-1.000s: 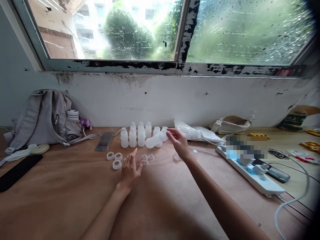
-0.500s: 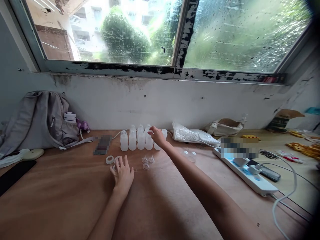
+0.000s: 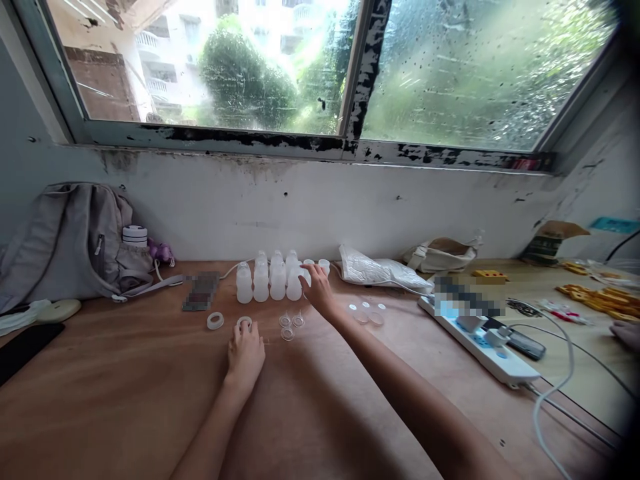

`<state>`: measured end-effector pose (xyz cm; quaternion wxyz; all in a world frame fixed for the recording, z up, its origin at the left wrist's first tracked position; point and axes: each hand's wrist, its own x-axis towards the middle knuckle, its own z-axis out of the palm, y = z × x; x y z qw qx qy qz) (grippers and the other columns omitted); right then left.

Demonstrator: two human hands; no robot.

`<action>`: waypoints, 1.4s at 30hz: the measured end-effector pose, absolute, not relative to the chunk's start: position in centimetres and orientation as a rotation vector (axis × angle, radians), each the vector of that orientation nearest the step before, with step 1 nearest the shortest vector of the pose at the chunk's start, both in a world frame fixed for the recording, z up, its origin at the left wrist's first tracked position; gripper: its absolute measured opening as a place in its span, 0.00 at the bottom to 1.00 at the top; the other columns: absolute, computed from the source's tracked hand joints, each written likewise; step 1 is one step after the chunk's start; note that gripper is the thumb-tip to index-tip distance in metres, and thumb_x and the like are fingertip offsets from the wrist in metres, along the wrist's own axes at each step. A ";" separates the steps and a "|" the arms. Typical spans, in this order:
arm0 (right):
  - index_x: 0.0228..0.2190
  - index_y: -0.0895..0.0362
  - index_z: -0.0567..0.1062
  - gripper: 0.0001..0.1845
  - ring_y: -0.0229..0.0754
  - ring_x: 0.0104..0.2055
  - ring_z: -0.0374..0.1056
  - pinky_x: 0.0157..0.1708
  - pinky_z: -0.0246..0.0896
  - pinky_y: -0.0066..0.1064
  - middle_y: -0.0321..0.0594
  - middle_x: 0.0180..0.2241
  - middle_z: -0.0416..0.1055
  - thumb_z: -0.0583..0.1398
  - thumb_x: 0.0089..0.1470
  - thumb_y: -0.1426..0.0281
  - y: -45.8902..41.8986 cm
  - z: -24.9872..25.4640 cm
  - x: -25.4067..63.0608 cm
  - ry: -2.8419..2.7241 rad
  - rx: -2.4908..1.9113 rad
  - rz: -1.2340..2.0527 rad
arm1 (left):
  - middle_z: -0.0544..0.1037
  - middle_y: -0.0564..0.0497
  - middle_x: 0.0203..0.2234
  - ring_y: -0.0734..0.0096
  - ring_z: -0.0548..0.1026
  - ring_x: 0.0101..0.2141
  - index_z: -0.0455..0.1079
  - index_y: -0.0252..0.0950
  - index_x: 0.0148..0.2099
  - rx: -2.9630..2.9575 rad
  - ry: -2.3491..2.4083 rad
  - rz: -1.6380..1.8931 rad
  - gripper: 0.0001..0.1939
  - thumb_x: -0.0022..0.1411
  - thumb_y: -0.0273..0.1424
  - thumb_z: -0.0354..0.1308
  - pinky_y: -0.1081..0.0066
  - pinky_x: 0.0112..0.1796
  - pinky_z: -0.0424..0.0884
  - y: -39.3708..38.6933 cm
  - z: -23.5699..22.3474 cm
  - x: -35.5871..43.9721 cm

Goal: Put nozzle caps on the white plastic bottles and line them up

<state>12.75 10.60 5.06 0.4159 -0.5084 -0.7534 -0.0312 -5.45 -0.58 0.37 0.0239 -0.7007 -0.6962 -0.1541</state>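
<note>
Small frosted baby bottles (image 3: 261,285) stand in rows at the back of the table. My right hand (image 3: 320,292) is at the right end of the front row, thumb and fingers closed around a bottle (image 3: 305,275) that they partly cover. My left hand (image 3: 245,350) rests on the table with its fingers curled onto a white screw ring (image 3: 244,321). Another white ring (image 3: 215,321) lies to its left. Between my hands lie three clear teats (image 3: 287,333). Clear round caps (image 3: 376,318) lie right of my right forearm.
A white power strip (image 3: 480,343) with plugs and cables lies at the right. Behind are a white plastic package (image 3: 363,267) and a beige pouch (image 3: 440,255). A grey backpack (image 3: 75,240) stands at the left, near a blurred flat object (image 3: 201,291). Part of another person's hand (image 3: 626,333) shows far right.
My right hand has come down from above the bottles onto one at the right end. My left hand's fingers have drawn together, and the ring under them has moved right, away from the other ring.
</note>
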 end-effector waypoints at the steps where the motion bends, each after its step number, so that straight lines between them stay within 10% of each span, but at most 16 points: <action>1: 0.42 0.59 0.65 0.14 0.48 0.45 0.57 0.45 0.53 0.39 0.47 0.40 0.64 0.51 0.52 0.74 9.8 4.3 12.9 -1.889 -1.269 -0.072 | 0.67 0.42 0.41 0.57 0.64 0.42 0.64 0.33 0.45 -2.202 -2.128 -0.510 0.14 0.56 0.27 0.46 0.63 0.37 0.66 -0.6 0.2 -5.3; 19: 0.40 0.58 0.66 0.12 0.45 0.41 0.61 0.42 0.57 0.36 0.45 0.38 0.68 0.53 0.51 0.71 4.4 -4.0 14.4 -2.058 -1.297 0.213 | 0.65 0.30 0.47 0.45 0.59 0.50 0.59 0.24 0.51 -1.780 -2.154 -0.868 0.23 0.58 0.36 0.44 0.47 0.46 0.55 2.5 -2.1 -9.7; 29: 0.32 0.57 0.64 0.05 0.42 0.33 0.65 0.34 0.60 0.33 0.42 0.30 0.68 0.52 0.50 0.73 4.6 -3.8 14.6 -1.872 -1.317 0.326 | 0.71 0.44 0.42 0.64 0.67 0.44 0.64 0.33 0.46 -2.248 -1.853 -0.944 0.15 0.60 0.30 0.42 0.65 0.45 0.64 3.0 -3.5 -7.7; 42: 0.33 0.59 0.68 0.09 0.38 0.28 0.66 0.30 0.65 0.31 0.44 0.33 0.67 0.51 0.49 0.71 4.2 -2.6 15.6 -1.555 -1.278 0.443 | 0.68 0.45 0.40 0.60 0.67 0.42 0.61 0.36 0.48 -2.377 -1.914 -0.739 0.20 0.52 0.36 0.53 0.63 0.40 0.64 -0.1 -0.7 -5.2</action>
